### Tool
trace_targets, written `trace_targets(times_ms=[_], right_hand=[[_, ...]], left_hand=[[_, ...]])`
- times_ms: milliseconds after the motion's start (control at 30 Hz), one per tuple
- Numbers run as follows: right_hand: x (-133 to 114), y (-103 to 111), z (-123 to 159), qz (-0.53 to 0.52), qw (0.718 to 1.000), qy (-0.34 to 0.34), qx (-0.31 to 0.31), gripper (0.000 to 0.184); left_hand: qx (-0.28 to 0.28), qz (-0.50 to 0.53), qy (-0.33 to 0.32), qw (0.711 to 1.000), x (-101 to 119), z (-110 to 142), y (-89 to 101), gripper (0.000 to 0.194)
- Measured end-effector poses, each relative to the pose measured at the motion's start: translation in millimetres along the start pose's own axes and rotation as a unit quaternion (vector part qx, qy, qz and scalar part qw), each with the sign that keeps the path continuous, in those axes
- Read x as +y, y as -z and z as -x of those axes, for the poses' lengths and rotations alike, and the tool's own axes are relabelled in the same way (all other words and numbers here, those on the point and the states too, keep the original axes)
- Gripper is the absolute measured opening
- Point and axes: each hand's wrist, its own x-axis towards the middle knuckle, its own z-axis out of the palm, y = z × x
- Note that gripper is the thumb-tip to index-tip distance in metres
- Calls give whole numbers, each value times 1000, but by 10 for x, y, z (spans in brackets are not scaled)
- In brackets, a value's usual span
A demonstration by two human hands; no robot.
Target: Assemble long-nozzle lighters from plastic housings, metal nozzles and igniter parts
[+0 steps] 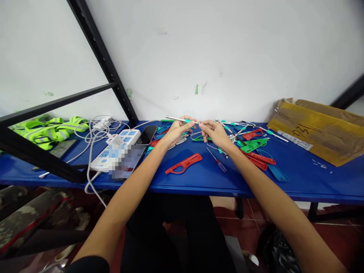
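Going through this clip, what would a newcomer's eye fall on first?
Probably the two bare arms meeting at the middle of the blue table: the left hand holds a metal rod and the right hand is at its tip. Around them lie bright red and green plastic pieces, with a red handle just below the hands. Neon yellow vests at far left and torn cardboard at far right also catch the eye.

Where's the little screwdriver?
In the head view, the screwdriver lies on the blue table, just below the right hand, to the right of the red plastic piece.
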Motion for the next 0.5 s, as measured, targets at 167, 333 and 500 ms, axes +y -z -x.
trace_targets(times_ms=[167, 333, 500], right_hand=[[-17, 31, 3, 8, 1000, -7, -20, 55], [-41, 83, -11, 7, 1000, -16, -12, 48], [-47, 186, -38, 21, 999, -31, 25, 43]], left_hand=[[-48, -42, 18, 998, 18, 17, 28, 44], [-7, -19, 43, 999, -42, -39, 107, 69], [259, -169, -19, 951, -75, -156, 377, 85]])
